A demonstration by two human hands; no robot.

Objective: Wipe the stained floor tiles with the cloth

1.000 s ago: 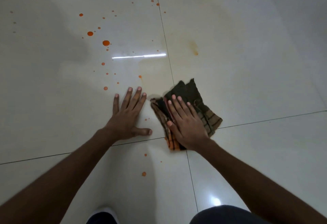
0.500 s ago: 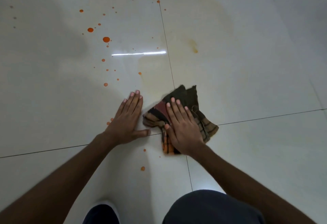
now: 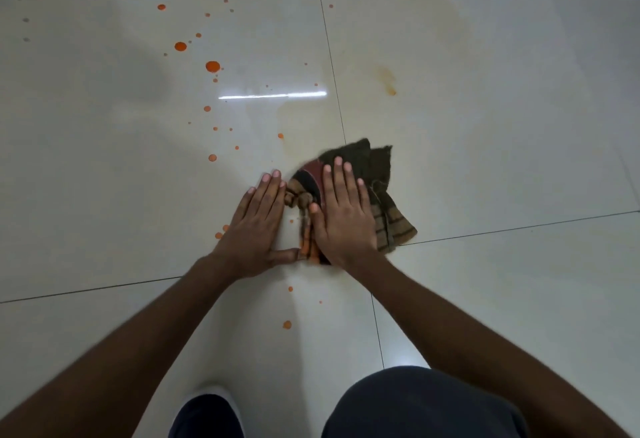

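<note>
Floor: pale glossy floor tiles with dark joints; a strip of light reflects off the tile ahead of the person.

Stains: orange spots are scattered over the tile to the far left, with a few more on the near tile between the person's arms. A faint yellowish smear marks the far right tile.

Cloth: a dark brown checked cloth with orange stripes lies crumpled on the floor where the joints cross, most of it on the far side of the cross joint.

Right hand: laid palm down on top of the cloth, fingers straight and slightly spread. The grip is flat and presses rather than clutches.

Left hand: palm down on bare tile just left of the cloth, fingers straight and together, thumb stretched toward the cloth's near edge. Its grip is flat and holds nothing. The bunched left edge of the cloth sits against this hand.

Person: a dark shoe and a dark-clad knee show at the near edge.
</note>
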